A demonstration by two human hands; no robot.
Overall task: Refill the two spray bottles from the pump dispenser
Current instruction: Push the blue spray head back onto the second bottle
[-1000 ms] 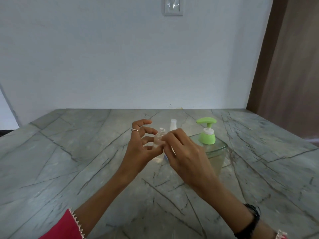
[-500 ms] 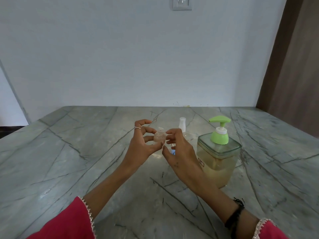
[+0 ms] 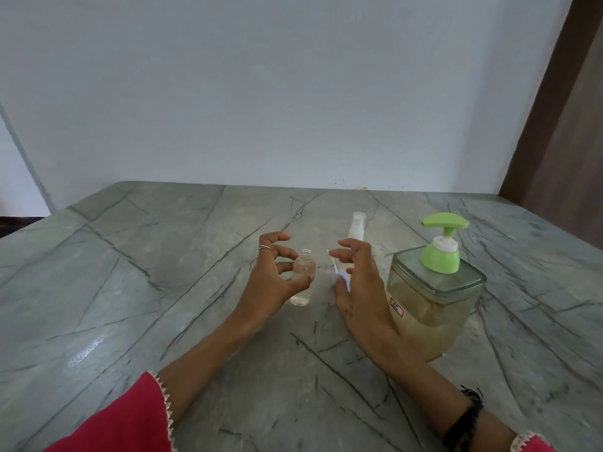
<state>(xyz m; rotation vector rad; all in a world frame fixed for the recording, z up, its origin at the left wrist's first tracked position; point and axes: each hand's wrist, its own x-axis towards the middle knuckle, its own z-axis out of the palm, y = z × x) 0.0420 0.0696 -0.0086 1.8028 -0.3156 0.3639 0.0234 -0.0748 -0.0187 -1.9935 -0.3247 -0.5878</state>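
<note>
A small clear spray bottle (image 3: 302,275) with its neck uncovered stands on the marble counter (image 3: 130,288); my left hand (image 3: 272,282) grips it between thumb and fingers. My right hand (image 3: 357,282), just right of it, pinches the removed spray head (image 3: 341,277), pale blue with a thin white tube. A second spray bottle (image 3: 356,227) with a white cap stands behind my right hand, its body mostly hidden. The pump dispenser (image 3: 434,298), a clear square jar of yellowish liquid with a green pump, stands to the right.
A white wall (image 3: 293,93) rises behind the counter's far edge. A brown wooden panel (image 3: 567,141) closes the right side. The counter's left edge drops away at the far left.
My right hand has lifted the spray head off the small bottle and drawn away to the right. The bottle's neck now shows bare. The camera view has shifted left and downward.
</note>
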